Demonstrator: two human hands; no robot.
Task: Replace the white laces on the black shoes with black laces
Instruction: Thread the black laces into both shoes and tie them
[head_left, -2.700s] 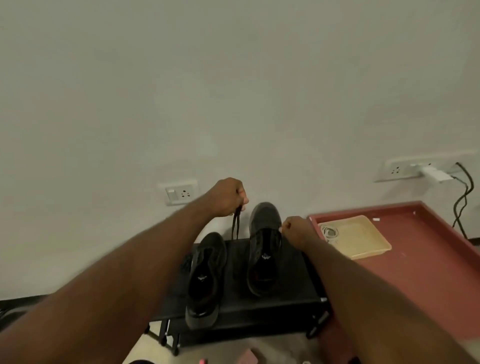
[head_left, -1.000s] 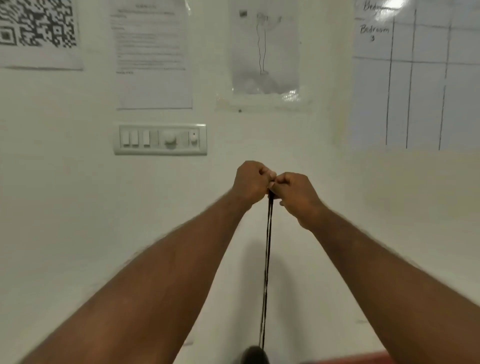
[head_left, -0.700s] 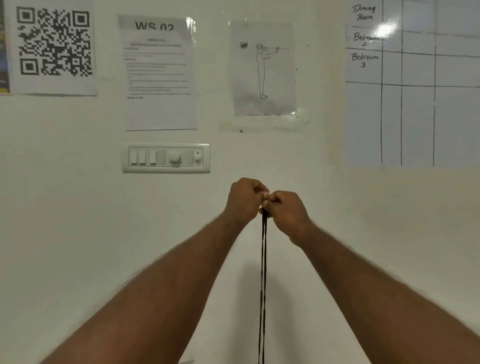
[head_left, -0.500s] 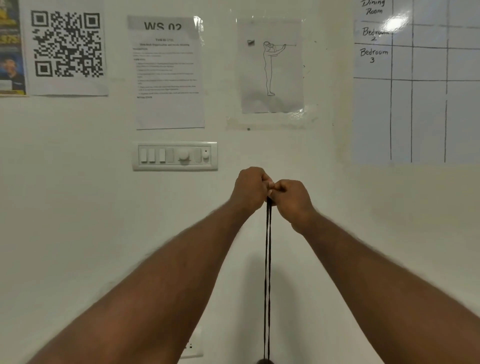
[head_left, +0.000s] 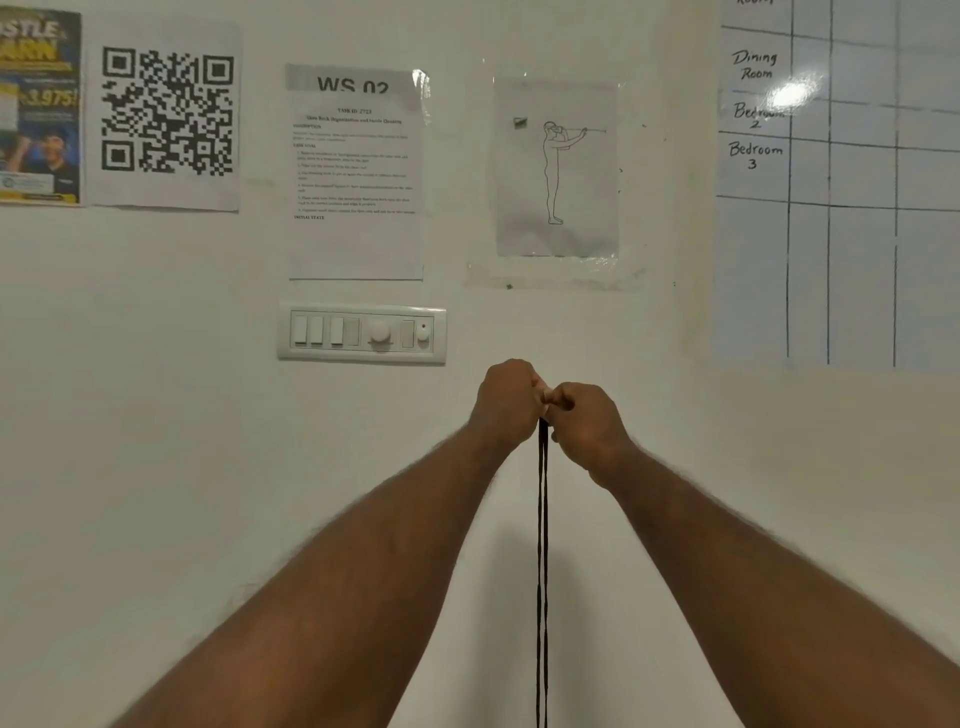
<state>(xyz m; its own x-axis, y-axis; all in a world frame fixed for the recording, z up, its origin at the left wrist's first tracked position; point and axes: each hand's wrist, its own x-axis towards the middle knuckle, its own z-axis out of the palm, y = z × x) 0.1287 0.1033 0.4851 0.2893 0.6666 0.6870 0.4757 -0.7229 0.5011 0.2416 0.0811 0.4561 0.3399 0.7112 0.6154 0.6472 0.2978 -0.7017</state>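
LACE DRAWN TAUT: Arms raised toward the far wall (head_left: 156, 415), a person holds a black lace (head_left: 542, 545) up in two taut strands. They run side by side from the hands straight down and out of the bottom edge of the picture. The black shoes lie below the view and cannot be seen.

The left hand (head_left: 506, 402) and right hand (head_left: 589, 423) meet knuckle to knuckle just below and to the right of a white switch panel (head_left: 362, 335). Each grip is clenched on the top of the lace, pinched where the two hands touch. The lace tips are hidden inside the fingers, so whether they sit level cannot be told.

The step appears to be evening the two halves of the new lace before threading on. Done well, it calls for a straight, steady upward pull with both tips brought together and the strands untwisted and equally tight. The force should be only enough to slide the lace through the eyelets without hoisting the shoe.

Printed notices (head_left: 356, 171) and a hand-ruled whiteboard (head_left: 857, 260) hang on the wall.
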